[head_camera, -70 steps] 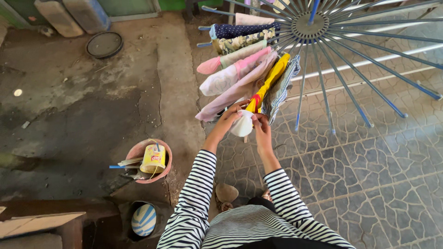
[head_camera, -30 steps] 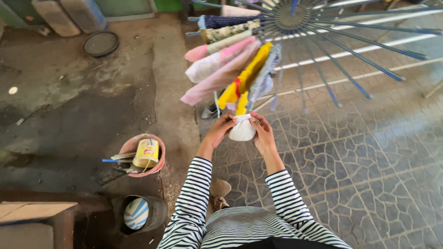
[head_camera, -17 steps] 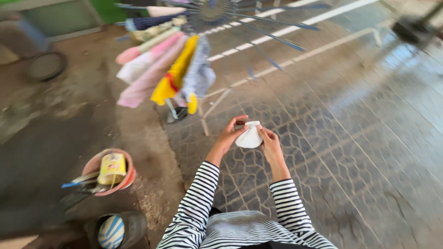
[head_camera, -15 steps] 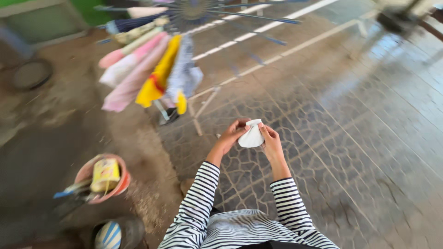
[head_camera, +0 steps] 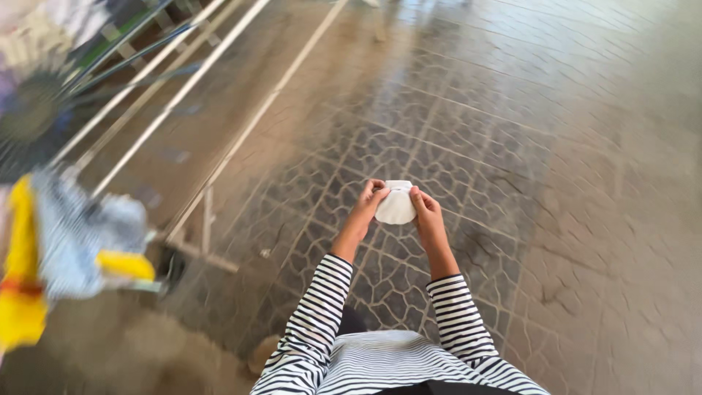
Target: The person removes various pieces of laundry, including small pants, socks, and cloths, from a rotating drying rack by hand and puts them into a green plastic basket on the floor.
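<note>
**Small white cloth held between two hands above a paved floor**

A small white cloth (head_camera: 395, 205), soft and rounded at its lower edge with a folded band along the top, is held in mid-air in front of the body. The left hand (head_camera: 368, 205) pinches its left edge and the right hand (head_camera: 426, 214) its right edge, fingers closed on the fabric. Its band end points away from the person; the long axis cannot be told. Striped long sleeves (head_camera: 316, 322) cover both forearms. The floor (head_camera: 512, 132) is patterned stone paving. At left, motion blur obscures hanging yellow and blue-grey cloths (head_camera: 66, 241) and white rails (head_camera: 183, 88), partly cut off.
</note>
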